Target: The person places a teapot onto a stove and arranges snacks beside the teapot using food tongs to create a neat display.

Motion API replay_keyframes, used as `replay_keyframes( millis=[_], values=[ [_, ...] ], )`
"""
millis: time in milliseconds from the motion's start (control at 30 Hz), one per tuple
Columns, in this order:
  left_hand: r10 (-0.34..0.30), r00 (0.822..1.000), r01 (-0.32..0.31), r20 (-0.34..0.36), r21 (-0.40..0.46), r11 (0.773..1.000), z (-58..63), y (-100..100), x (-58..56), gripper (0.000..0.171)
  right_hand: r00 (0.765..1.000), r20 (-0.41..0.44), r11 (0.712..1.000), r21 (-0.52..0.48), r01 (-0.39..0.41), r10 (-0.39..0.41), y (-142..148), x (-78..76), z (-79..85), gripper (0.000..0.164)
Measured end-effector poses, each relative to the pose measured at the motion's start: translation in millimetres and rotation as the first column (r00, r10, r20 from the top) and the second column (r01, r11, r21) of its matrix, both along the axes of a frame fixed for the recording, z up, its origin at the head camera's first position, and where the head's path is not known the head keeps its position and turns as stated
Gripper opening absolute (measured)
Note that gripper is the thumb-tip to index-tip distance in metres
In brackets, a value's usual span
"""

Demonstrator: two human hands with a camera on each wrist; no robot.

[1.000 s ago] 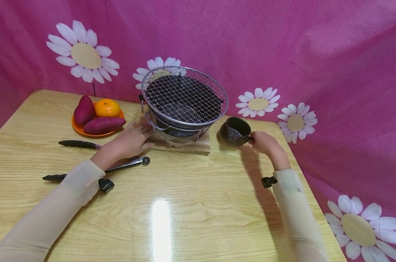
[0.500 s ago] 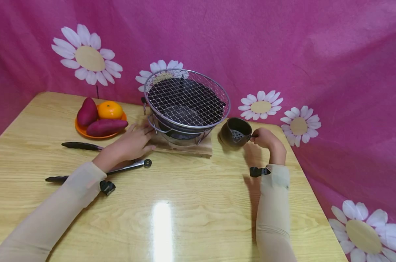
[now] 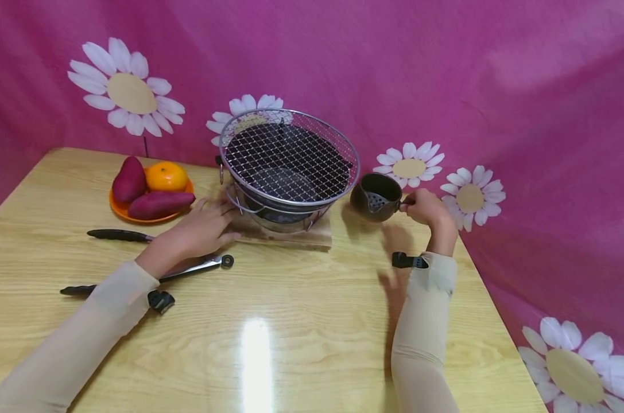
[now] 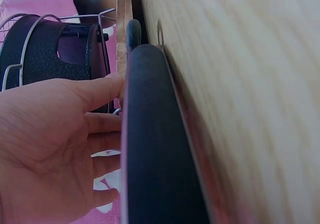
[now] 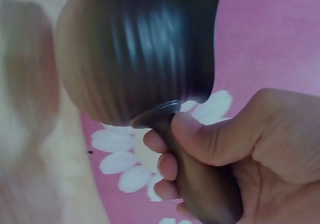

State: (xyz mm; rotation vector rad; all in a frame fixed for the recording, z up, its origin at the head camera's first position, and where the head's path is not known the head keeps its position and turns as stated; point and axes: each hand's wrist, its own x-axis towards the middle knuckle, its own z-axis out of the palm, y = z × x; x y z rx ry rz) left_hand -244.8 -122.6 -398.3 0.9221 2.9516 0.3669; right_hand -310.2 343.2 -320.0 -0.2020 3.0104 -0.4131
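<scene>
My right hand (image 3: 429,209) grips the side handle of a dark brown pouring pot (image 3: 376,198), thumb and fingers wrapped round it in the right wrist view. A spout and a perforated strainer show at the pot's mouth. It hangs slightly tilted, and its shadow falls on the table below. My left hand (image 3: 200,229) rests, fingers extended, at the left end of a wooden board (image 3: 286,236). On that board stands a round black tabletop grill (image 4: 45,52) under a wire mesh rack (image 3: 286,163). Metal tongs (image 3: 200,265) with black tips lie partly beneath my left wrist.
An orange plate (image 3: 119,212) at the back left bears two purple sweet potatoes (image 3: 162,204) and a mandarin (image 3: 167,176). A pink flowered cloth (image 3: 394,69) hangs close behind the wooden table (image 3: 312,321) and along its right side.
My right hand has raised the pouring pot a little and brought it slightly back, with the right forearm swinging inward. The left hand keeps its place by the board; the head view shifted slightly.
</scene>
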Motion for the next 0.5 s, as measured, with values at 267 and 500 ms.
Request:
replay_keyframes(
  millis=[267,500],
  values=[
    [-0.003,1.000,0.003,-0.019,0.012,1.000,3.5,-1.5,2.6,0.059,0.984,-0.130,0.992,-0.016,0.123,-0.124,-3.5,11.1,23.9,0.021],
    [-0.006,1.000,0.006,0.002,0.008,1.000,1.1,1.7,0.4,0.060,0.941,-0.298,0.987,-0.050,0.154,-0.162,-9.9,21.7,32.6,0.022]
  ],
)
